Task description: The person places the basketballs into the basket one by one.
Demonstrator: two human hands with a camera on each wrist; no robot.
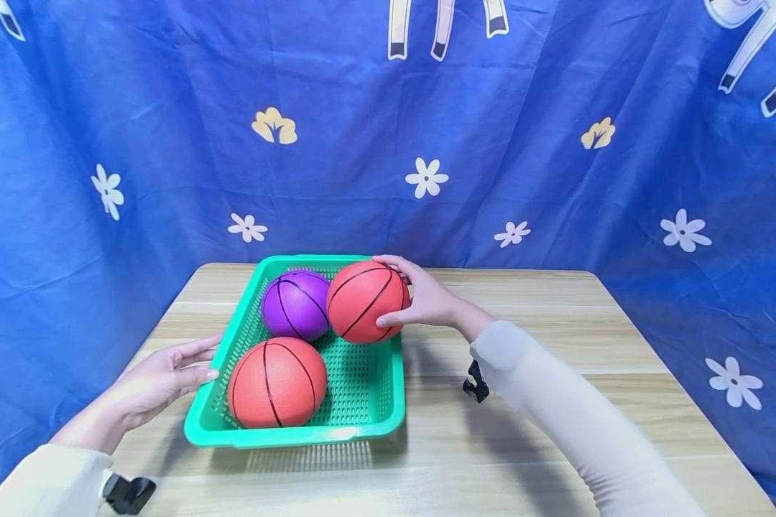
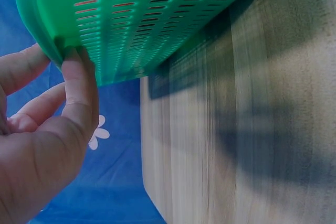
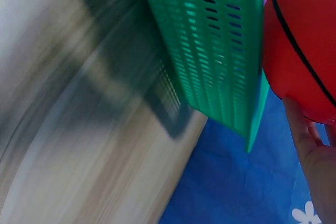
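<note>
A green perforated plastic basket (image 1: pixel 297 436) sits on the table, with a small purple basketball (image 1: pixel 289 307) in its far left part and a red basketball (image 1: pixel 278 384) at its near left. My left hand (image 1: pixel 162 378) grips the basket's left rim; in the left wrist view thumb and fingers (image 2: pixel 79 90) pinch the edge. Above the far right corner, my right hand (image 1: pixel 432 298) holds a second red basketball (image 1: pixel 361 301), its fingers spread around the right side. The right wrist view shows this ball (image 3: pixel 304 45) at rim height, beside the basket wall (image 3: pixel 210 51).
A light wood-grain table (image 1: pixel 524 431) extends to the right of the basket. Behind it and at both sides hangs a blue curtain (image 1: pixel 336 194) with white flowers and animal legs. Black mounts (image 1: pixel 476 383) are worn at both wrists.
</note>
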